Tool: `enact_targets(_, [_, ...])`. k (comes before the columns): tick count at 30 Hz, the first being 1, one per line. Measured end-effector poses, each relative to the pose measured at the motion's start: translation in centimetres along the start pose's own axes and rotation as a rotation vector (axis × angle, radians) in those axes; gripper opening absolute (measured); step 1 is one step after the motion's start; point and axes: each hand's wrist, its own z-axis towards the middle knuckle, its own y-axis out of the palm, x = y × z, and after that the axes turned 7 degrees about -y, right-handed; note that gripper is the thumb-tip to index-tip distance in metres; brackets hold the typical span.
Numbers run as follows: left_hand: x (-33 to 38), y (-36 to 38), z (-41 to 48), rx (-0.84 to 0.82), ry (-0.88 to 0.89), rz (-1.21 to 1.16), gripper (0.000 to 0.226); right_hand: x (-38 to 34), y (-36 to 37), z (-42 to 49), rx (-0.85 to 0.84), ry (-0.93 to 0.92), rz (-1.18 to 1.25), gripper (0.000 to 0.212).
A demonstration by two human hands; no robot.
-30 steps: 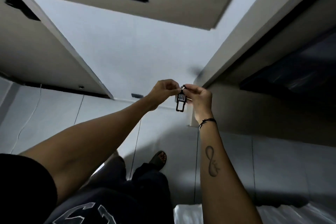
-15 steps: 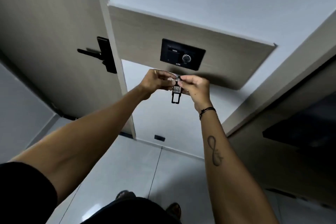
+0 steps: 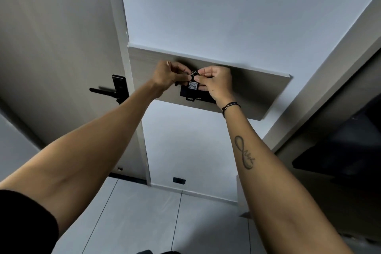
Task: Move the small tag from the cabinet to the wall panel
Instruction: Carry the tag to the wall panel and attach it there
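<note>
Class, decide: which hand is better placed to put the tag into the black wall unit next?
Probably right: the right hand pinches the tag body before the black wall unit; the left hand holds only its ring end.

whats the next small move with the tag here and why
Probably ease the small tag forward and down into the black wall panel right behind it. Both the left hand and right hand pinch it by its top ring, and it hangs in front of the panel, apparently not yet seated.
</note>
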Motion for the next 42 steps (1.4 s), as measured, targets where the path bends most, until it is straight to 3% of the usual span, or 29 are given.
enact_targets(8, [3.0, -0.6, 2.1, 0.027, 0.087, 0.035, 0.013, -2.8, -0.8, 2.7, 0.035, -0.060, -0.091, 0.016])
enact_targets(17, [3.4, -1.0, 3.5, 0.118, 0.148, 0.153, 0.020, -2.4, 0.1, 4.0, 0.139, -0.110, -0.203, 0.038])
enact_targets(23, [2.1, -0.2, 3.3, 0.161, 0.221, 0.232, 0.015, -1.0, 0.4, 3.3, 0.187, -0.169, -0.278, 0.015])
enact_targets(42, [0.8, 0.6, 2.9, 0.183, 0.249, 0.203, 0.009, -0.6, 0.3, 2.3, 0.183, -0.136, -0.250, 0.013])
